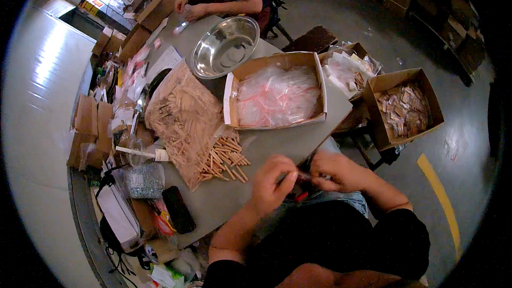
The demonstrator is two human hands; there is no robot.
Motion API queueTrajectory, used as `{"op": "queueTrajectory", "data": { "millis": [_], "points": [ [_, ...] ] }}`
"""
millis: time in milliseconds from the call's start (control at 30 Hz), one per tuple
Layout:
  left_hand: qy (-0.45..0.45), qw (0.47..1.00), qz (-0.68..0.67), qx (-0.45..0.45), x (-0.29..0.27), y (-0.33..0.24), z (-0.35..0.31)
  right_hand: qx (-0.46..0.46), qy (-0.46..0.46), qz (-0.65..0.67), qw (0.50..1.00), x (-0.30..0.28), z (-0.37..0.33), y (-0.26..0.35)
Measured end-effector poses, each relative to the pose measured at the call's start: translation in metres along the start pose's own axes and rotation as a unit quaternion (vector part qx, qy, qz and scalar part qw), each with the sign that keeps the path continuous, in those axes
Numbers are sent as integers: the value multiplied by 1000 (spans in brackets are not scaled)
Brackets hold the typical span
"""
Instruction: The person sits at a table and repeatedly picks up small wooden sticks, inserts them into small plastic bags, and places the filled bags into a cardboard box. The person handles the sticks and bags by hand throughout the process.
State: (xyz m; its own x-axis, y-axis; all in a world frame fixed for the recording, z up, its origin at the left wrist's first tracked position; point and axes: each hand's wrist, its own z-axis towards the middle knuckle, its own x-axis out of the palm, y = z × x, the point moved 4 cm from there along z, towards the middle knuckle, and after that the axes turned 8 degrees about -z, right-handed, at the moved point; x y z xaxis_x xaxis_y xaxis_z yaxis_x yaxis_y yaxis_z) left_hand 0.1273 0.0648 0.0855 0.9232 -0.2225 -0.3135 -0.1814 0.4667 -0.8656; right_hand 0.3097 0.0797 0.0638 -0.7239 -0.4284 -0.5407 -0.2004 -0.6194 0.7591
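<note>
Close to my body at the table's near edge, my left hand [272, 183] is closed in a pinch with the thumb against the fingers. Just right of it, my right hand [333, 172] is closed too and slightly blurred. Something small and dark spans the gap between them; I cannot make out its kind. A bit of red [302, 197] shows just below. Left of my hands, short wooden sticks [226, 157] spill from a large clear plastic bag [184, 112] full of them. Beyond my hands stands an open cardboard box [231, 98] of clear bags with red strips [280, 96].
A steel basin [200, 56] stands behind the box. At right, a cardboard carton [432, 96] holds small filled packets [405, 109]. A black case [178, 209] and a bag of small metal parts [145, 181] lie at left. Another person's hands [194, 10] work at the far end.
</note>
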Motion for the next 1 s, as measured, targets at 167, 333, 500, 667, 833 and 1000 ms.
{"op": "queueTrajectory", "data": {
  "millis": [167, 333, 500, 667, 833, 1000],
  "points": [
    [60, 976, 206, 26, -13, 18, 87, 261, -169, -242, 919, -72, -64, -45],
    [120, 914, 383, 55, -31, 96, 149, 359, -339, -394, 775, -124, -117, -50],
    [56, 901, 397, -163, -47, 128, 170, 408, -276, -332, 805, -107, -113, -56],
    [-1, 942, 277, -191, -59, 122, 169, 360, -228, -300, 853, -88, -86, -56],
    [-21, 953, 236, -187, -80, 109, 155, 270, -160, -298, 901, -57, -50, -46],
    [-204, 966, 160, 9, -105, 89, 119, 138, -106, -239, 955, -9, -9, -27]
  ]
}}
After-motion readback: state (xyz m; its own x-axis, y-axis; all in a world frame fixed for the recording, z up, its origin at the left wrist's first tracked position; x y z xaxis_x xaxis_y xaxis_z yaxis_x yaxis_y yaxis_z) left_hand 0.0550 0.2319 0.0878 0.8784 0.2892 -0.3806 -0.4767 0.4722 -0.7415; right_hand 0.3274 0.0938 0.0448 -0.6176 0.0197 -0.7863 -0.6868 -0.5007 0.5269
